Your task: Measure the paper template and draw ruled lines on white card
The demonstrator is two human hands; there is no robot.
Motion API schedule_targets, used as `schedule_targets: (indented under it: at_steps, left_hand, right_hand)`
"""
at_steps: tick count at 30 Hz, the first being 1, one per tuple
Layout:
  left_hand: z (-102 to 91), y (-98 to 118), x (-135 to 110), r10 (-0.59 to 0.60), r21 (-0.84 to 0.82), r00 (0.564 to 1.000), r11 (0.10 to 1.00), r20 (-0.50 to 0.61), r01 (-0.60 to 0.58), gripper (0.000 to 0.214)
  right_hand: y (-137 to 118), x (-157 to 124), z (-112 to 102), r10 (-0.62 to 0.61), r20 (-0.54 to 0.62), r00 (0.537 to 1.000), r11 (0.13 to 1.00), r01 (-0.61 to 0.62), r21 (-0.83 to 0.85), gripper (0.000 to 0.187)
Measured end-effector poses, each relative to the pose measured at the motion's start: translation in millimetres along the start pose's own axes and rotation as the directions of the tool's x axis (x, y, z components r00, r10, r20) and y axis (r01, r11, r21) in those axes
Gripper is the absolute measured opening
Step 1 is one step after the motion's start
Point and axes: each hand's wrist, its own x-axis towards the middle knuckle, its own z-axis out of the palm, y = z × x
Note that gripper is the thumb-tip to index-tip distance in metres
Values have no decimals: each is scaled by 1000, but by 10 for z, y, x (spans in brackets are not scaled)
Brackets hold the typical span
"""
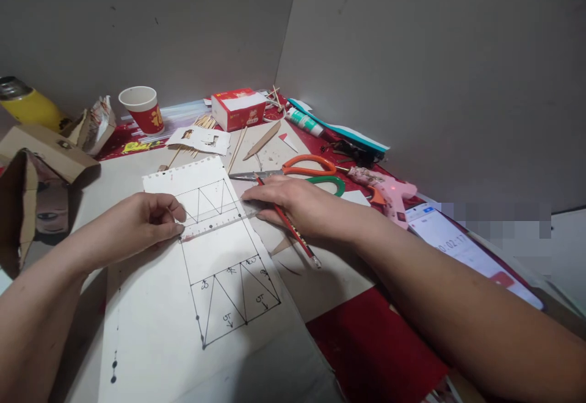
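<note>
A white sheet of paper (183, 305) with drawn truss diagrams lies in front of me. Across it lies a clear ruler (215, 223). My left hand (137, 223) pinches the ruler's left end, fingers curled closed. My right hand (293, 204) presses down on the ruler's right end and holds a red pencil (293, 232) between its fingers, the pencil's tip pointing away from me.
Scissors with orange and green handles (311, 171), a pink glue gun (389, 192) and a phone (467, 250) lie to the right. At the back stand a red paper cup (143, 110), a red box (238, 108), a glue bottle (304, 122) and wooden sticks (206, 123). Cardboard pieces (36, 171) sit at the left.
</note>
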Motion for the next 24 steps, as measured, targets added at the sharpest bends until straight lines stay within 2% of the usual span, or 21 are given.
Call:
schedule_targets:
  at_steps: [13, 19, 21, 24]
  left_hand:
    - [4, 40, -22, 0, 14, 1000, 1000, -3, 0, 21]
    - [-3, 38, -26, 5, 32, 1000, 999, -11, -5, 19]
    - [-3, 35, -25, 15, 42, 1000, 999, -13, -15, 18]
    - [5, 32, -24, 23, 38, 999, 999, -22, -22, 17]
  right_hand:
    - [24, -30, 46, -1, -2, 1000, 1000, 1, -12, 23]
    - [-18, -23, 3, -13, 4, 1000, 999, 13, -34, 29]
    - [-107, -22, -25, -36, -40, 999, 997, 33, -70, 32]
    - [-336, -27, -41, -134, -151, 979, 990, 125, -72, 34]
